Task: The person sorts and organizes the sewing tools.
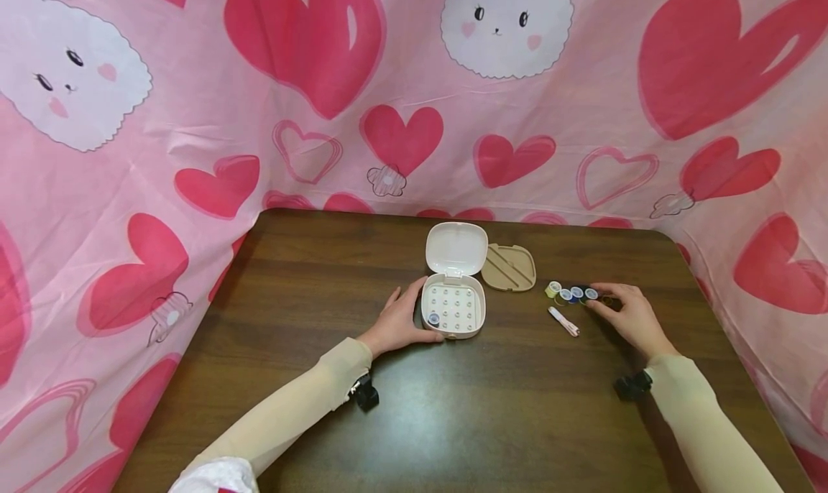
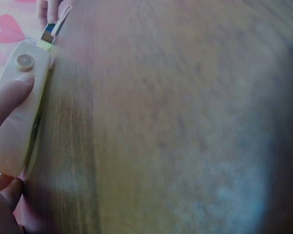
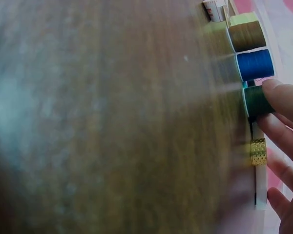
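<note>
R hand point(image 1: 630, 319): thumb + index have a narrow pinch on a small dark green thread spool point(image 3: 256, 101) w/ a pale rim. Can't tell if it's off the table or not. It's at the right end of a short row, w/ a bright blue thread spool point(image 3: 255, 65) right next to it, then a brown thread spool point(image 3: 247, 36), then a pale yellow thread spool point(image 1: 553, 289) at the far left. On the other side, by the lower fingers, there's a gold dimpled metal thimble point(image 3: 259, 152).

L hand point(image 1: 397, 324) is holding a rounded white plastic case point(image 1: 480, 313), fingers on its left side, thumb along the front, tip right by a round button point(image 2: 24, 62). Lid's up, inside = rows of little pegs, w/ one dark-coloured spool point(image 1: 434, 320) on the front left one.

Btwn the case and the spools, a bit further back: flat tan plastic tray point(image 1: 508, 268) w/ a diagonal divider. Slim pinkish-white thing point(image 1: 564, 322) lies in front of the spools, too small to ID.

Rest: dark brown wood-look table point(image 1: 414, 421), cream sleeves point(image 1: 291, 399), black wrist cams point(image 1: 366, 394), pink cloth point(image 1: 414, 69) w/ red hearts + fluffy white faces behind.
</note>
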Tool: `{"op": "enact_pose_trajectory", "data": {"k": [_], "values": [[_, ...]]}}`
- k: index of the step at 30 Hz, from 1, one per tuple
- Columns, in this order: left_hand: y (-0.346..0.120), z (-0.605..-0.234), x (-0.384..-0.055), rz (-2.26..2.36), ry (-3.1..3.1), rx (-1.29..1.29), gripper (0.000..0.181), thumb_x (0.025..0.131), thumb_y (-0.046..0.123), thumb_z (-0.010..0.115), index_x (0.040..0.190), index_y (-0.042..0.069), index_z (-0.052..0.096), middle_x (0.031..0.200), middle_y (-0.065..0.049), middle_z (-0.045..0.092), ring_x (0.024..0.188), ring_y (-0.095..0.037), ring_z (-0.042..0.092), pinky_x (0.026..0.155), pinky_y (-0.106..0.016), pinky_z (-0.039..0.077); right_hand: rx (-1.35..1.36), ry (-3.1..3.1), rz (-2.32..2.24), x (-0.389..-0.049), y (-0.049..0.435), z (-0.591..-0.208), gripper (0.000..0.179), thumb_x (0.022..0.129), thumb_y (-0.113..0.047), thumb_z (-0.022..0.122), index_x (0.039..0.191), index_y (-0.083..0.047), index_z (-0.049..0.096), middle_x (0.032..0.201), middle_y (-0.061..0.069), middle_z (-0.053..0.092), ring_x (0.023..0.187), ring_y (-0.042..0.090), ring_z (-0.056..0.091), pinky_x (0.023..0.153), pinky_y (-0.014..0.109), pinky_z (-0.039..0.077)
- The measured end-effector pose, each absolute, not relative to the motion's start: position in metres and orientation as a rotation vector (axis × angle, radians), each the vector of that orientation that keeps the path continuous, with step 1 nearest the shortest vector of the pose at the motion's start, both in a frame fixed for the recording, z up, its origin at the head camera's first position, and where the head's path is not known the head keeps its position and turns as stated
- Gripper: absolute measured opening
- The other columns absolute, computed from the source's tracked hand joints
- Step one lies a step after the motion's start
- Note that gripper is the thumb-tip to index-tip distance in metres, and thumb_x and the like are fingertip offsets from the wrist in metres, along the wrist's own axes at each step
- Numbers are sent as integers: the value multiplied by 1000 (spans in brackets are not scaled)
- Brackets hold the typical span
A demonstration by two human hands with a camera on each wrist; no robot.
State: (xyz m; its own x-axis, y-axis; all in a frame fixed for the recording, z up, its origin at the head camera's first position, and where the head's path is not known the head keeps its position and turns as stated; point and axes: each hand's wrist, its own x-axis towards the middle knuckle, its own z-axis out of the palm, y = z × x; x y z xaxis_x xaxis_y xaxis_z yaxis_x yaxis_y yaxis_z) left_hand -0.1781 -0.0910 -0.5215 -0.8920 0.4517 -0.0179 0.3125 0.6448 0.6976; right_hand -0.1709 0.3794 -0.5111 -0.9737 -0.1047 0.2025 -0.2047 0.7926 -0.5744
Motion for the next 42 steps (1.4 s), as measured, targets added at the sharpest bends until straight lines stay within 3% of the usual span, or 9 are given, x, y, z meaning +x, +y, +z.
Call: {"op": "enact_pose_trajectory", "data": {"k": [12,20,25,28,38,42], "values": [[-91,-521,-178,1086,2672,632,119,74,44,94,164,10,24,166,-9,37,150,-22,39,129,-51,8,214,-2801,928,-169,379,-512,29,97,-17,76,117,3,71,116,28,70,115,43,49,92,58,38],[-91,-521,-178,1096,2666,628,119,74,45,94,163,10,24,166,-9,37,150,-22,39,129,-51,8,178,-2832,927,-166,381,-507,34,99,-25,74,122,0,71,116,24,69,116,41,50,87,44,41],[-91,-520,-178,1098,2662,624,119,74,44,94,164,10,24,166,-8,37,150,-22,40,129,-51,8,196,-2814,935,-164,380,-502,32,98,-24,75,120,-2,73,116,22,68,118,38,50,85,23,39],[-91,-519,-177,1092,2662,619,119,74,44,94,164,10,24,166,-8,37,150,-22,39,129,-50,8,206,-2796,936,-162,378,-500,30,97,-23,76,119,-2,73,116,20,68,116,35,50,85,16,38],[-91,-520,-178,1072,2670,615,120,75,46,94,164,10,23,167,-9,36,151,-22,38,129,-50,8,194,-2790,935,-158,372,-495,28,97,-24,77,115,-4,72,118,20,68,121,39,51,84,23,38],[-91,-520,-178,1074,2671,620,120,75,46,94,164,10,23,167,-9,36,151,-22,38,129,-50,8,208,-2765,935,-158,370,-494,26,96,-20,76,115,-3,72,113,19,69,116,33,51,84,22,38]]}}
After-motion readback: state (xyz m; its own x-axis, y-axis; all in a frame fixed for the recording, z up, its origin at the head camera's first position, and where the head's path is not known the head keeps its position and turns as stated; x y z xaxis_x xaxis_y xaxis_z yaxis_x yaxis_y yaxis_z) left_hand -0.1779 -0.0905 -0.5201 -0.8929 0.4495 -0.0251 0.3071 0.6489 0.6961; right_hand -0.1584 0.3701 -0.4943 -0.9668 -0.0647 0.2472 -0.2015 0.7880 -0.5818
